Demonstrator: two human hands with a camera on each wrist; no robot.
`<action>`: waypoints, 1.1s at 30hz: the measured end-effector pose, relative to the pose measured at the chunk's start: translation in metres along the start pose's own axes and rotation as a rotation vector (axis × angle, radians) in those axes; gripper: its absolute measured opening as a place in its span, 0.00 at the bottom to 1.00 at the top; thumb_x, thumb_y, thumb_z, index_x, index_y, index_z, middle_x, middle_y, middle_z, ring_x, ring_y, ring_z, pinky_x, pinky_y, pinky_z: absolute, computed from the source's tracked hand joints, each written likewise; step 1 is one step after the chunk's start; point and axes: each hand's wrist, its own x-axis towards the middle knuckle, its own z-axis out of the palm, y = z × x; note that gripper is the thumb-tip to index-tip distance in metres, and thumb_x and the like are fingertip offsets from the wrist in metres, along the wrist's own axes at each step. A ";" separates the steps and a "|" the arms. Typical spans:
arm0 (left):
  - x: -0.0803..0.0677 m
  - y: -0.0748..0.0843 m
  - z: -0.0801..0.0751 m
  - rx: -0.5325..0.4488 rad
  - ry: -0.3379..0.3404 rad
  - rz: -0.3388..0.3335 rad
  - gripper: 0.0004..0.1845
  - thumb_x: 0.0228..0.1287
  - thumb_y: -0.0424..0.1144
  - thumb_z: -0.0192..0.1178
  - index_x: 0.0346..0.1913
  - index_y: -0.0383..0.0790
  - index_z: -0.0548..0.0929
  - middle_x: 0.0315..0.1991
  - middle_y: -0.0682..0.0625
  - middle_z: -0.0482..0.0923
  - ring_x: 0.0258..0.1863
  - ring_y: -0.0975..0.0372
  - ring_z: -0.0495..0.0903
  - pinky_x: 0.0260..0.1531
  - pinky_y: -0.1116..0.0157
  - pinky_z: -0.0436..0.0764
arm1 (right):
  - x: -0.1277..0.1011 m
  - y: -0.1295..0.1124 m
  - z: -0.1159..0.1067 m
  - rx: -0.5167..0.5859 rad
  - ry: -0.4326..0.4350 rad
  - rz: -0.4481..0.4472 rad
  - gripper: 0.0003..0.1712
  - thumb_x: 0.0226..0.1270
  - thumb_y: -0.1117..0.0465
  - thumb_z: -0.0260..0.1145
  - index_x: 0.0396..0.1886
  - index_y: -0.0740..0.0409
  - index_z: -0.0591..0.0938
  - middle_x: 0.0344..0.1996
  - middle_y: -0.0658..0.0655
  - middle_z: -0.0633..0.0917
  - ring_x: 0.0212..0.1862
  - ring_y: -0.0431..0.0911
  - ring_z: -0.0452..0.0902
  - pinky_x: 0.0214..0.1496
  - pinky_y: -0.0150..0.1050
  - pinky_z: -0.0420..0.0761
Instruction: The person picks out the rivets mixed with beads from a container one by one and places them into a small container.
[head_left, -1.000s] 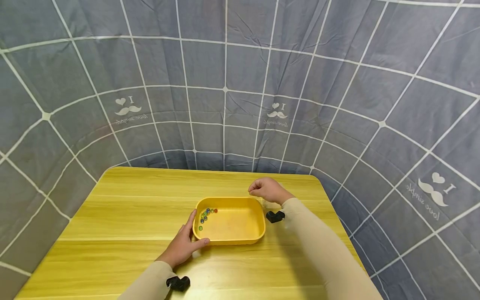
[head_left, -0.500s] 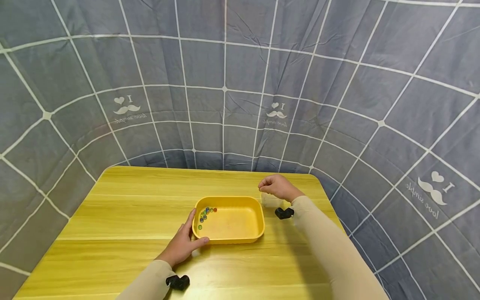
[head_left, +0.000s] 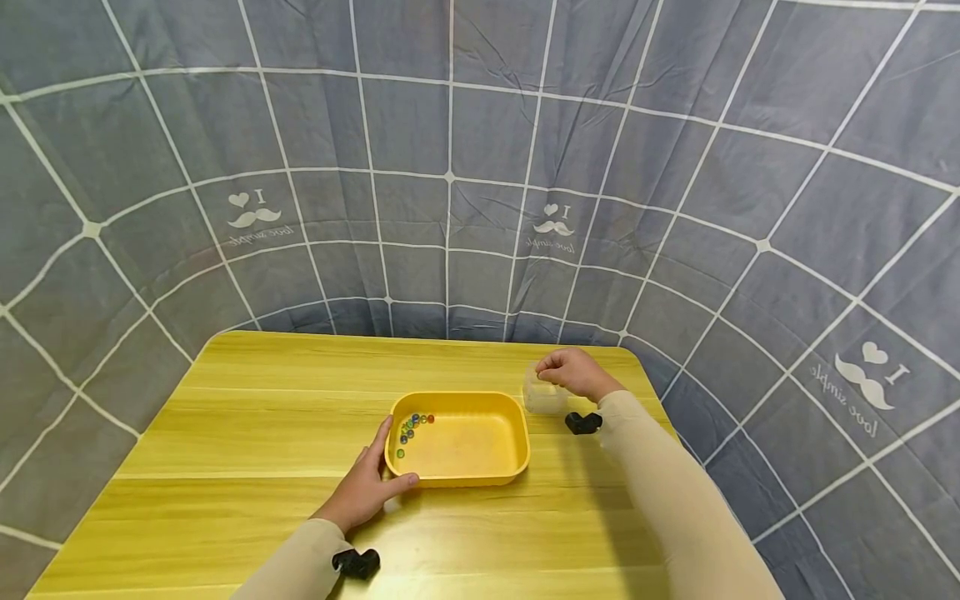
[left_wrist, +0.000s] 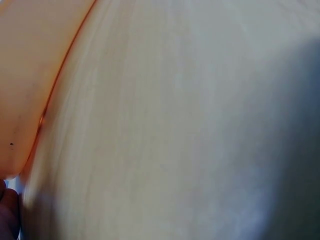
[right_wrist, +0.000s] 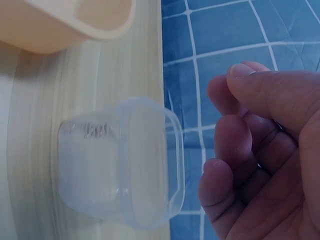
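A yellow plastic tray (head_left: pixel 465 481) sits on the table, with several coloured glass marbles (head_left: pixel 406 435) along the left of its floor. My left hand (head_left: pixel 363 492) holds the tray's near left corner, thumb at the front rim and fingers along the left side. My right hand (head_left: pixel 573 372) is above a clear plastic container (head_left: pixel 546 400) to the right of the tray. In the right wrist view, the right thumb (right_wrist: pixel 272 95) meets the curled fingers beside the container's mouth. Whether a marble is between them is hidden.
The wood-grain table (head_left: pixel 277 417) ends not far behind the tray and the clear container. A grey-blue curtain (head_left: pixel 480 217) with white lines hangs around the back and sides. Each wrist carries a small black camera (head_left: pixel 583 423).
My right hand has moved right from above the tray's far right corner to over the clear container, which now shows more. The left hand and the tray have stayed in place.
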 end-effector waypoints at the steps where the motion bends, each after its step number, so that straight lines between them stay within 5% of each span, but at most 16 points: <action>1: 0.000 0.000 0.000 0.001 0.000 0.002 0.63 0.62 0.57 0.75 0.87 0.62 0.39 0.78 0.37 0.68 0.77 0.41 0.63 0.78 0.36 0.58 | 0.000 0.002 -0.001 0.000 0.002 0.005 0.10 0.76 0.59 0.68 0.48 0.57 0.91 0.46 0.55 0.90 0.42 0.45 0.80 0.46 0.39 0.82; 10: -0.001 0.003 -0.002 0.019 0.002 0.003 0.62 0.63 0.57 0.74 0.87 0.60 0.39 0.77 0.37 0.68 0.76 0.41 0.64 0.77 0.36 0.60 | 0.003 0.014 -0.004 0.008 0.023 0.035 0.10 0.77 0.58 0.68 0.49 0.56 0.90 0.45 0.57 0.90 0.41 0.47 0.80 0.44 0.40 0.82; 19: -0.001 0.003 -0.002 -0.006 -0.023 -0.008 0.63 0.64 0.58 0.74 0.87 0.60 0.36 0.82 0.37 0.60 0.84 0.38 0.45 0.81 0.34 0.39 | 0.004 0.021 -0.003 -0.026 0.048 0.060 0.11 0.77 0.59 0.67 0.50 0.57 0.90 0.49 0.58 0.90 0.43 0.48 0.82 0.46 0.41 0.83; 33: -0.002 0.002 -0.001 -0.016 -0.021 -0.013 0.64 0.62 0.57 0.75 0.87 0.62 0.37 0.82 0.38 0.60 0.84 0.38 0.48 0.81 0.34 0.46 | 0.002 0.026 0.000 -0.050 0.068 0.086 0.13 0.77 0.61 0.66 0.53 0.63 0.89 0.49 0.58 0.90 0.42 0.47 0.81 0.46 0.41 0.83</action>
